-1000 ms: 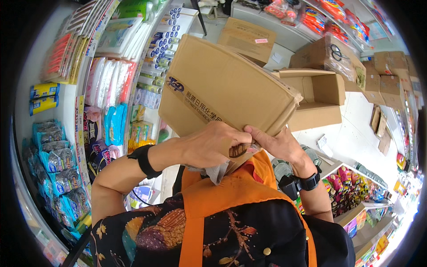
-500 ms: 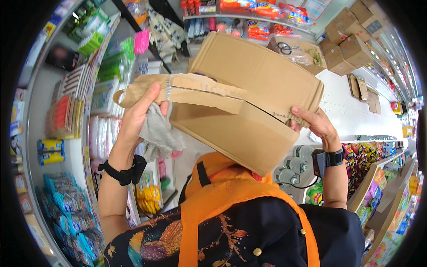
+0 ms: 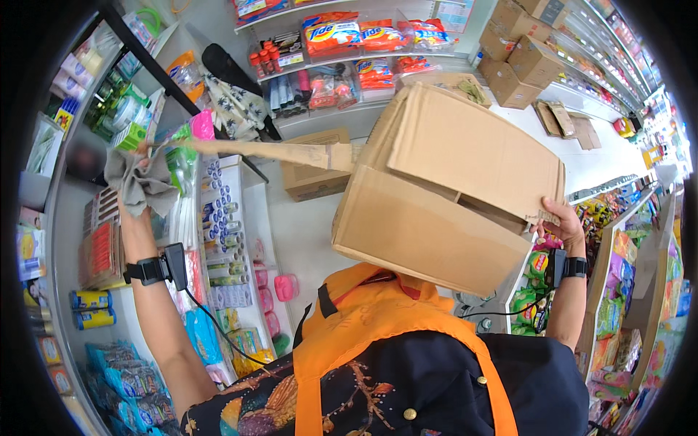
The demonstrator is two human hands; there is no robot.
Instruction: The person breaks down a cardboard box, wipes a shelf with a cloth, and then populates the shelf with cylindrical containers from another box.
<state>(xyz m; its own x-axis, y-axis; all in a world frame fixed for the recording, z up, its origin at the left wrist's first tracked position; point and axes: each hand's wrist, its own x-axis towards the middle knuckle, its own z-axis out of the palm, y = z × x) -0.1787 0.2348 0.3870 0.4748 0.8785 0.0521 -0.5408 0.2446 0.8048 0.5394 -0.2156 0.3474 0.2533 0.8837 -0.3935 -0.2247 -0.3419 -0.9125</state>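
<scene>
My right hand point(image 3: 558, 221) grips the right corner of a brown cardboard box point(image 3: 472, 145), fingers closed on its edge. The box is tilted in front of my chest, and a dark gap runs between its top flaps. A long strip of brown packing tape point(image 3: 269, 151) stretches from the box's left edge out to my left hand point(image 3: 134, 218). A crumpled grey cloth point(image 3: 142, 180) is in that hand as well and covers most of its fingers. The hand is raised at the far left, in front of the shelf goods.
Another cardboard box point(image 3: 313, 182) sits on the floor beyond the held one. Shelves of orange detergent bags point(image 3: 331, 35) stand at the back. Stacked cartons point(image 3: 534, 62) fill the far right, near flattened cardboard point(image 3: 556, 120). Snack shelves point(image 3: 611, 291) line my right side.
My left hand has swung out to the left with the cloth, and the tape strip has peeled away from the box. The box has shifted right in my right hand.
</scene>
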